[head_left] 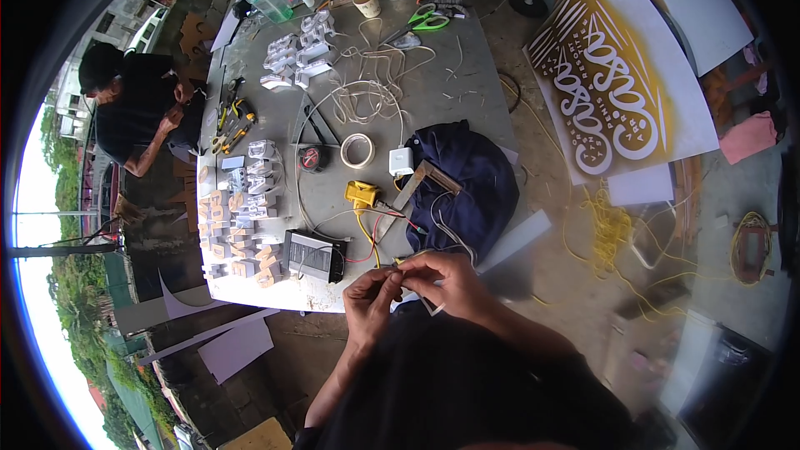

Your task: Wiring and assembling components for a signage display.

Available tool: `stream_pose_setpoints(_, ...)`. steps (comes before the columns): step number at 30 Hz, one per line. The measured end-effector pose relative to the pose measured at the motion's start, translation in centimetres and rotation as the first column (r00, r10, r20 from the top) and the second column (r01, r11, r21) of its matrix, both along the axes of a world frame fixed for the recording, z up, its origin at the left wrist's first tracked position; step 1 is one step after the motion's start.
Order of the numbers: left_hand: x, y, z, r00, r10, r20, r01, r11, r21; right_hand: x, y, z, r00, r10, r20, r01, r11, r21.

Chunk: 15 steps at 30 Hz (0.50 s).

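Note:
At the table's near edge my left hand (370, 303) and my right hand (450, 285) meet, fingertips pinched together. A thin white wire-like piece (436, 309) pokes out below my right hand's fingers. Whatever lies between the fingertips is too small and covered to make out. Just beyond my hands are red and black leads, a yellow plug-like block (362, 193) on a yellow cord, and a grey metal power unit (312, 257). A dark blue cloth (479, 183) lies beyond my right hand, with white wires (450, 229) and a metal try square (421, 187) on it.
On the table (492, 75) are white channel letters (242, 237), a masking tape roll (357, 151), a white adapter (401, 162), a tangled white cord (367, 100), green-handled scissors (431, 22) and paper cups (366, 4). A co-worker (137, 108) stands left. Yellow cord (602, 237) lies on the floor right.

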<state>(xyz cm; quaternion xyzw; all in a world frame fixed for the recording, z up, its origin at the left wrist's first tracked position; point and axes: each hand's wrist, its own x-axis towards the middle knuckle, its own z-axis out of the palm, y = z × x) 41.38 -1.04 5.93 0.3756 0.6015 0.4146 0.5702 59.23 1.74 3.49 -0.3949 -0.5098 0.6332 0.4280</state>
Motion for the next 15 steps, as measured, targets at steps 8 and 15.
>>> stream_pose_setpoints(8,-0.6,0.3,1.7,0.949,-0.094,-0.302,0.193,0.929,0.315,0.4,-0.5,1.3,0.998,-0.015,0.064,0.016,1.000,-0.020)
stream_pose_setpoints(15,-0.8,-0.4,2.4,0.899,-0.064,-0.434,0.244,0.895,0.372,-0.1,-1.1,1.7,0.995,0.006,0.098,-0.009,0.999,0.032)
